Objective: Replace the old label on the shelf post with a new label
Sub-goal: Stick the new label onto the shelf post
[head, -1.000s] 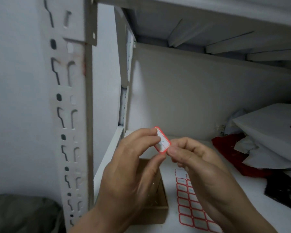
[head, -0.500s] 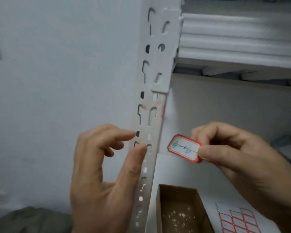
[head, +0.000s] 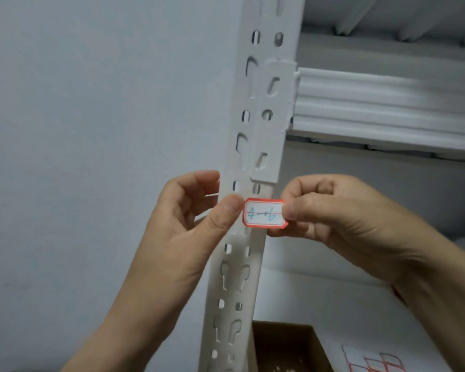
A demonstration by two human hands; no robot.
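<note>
A white label (head: 264, 212) with a red border and blue handwriting lies across the front of the white perforated shelf post (head: 255, 124), just under the beam bracket. My right hand (head: 341, 210) pinches the label's right end between thumb and forefinger. My left hand (head: 188, 224) has its thumb tip at the label's left edge, its other fingers curled beside the post. I cannot tell whether the label sticks to the post.
A white shelf beam (head: 387, 103) runs right from the post. Below it, on the white shelf board (head: 320, 296), stands an open cardboard box (head: 285, 347), with a sheet of red-bordered labels (head: 373, 361) beside it. A grey wall (head: 91, 130) fills the left.
My right hand carried the label left onto the post. My left hand moved up and its thumb came to the label's left edge. The view rose and closed in on the post.
</note>
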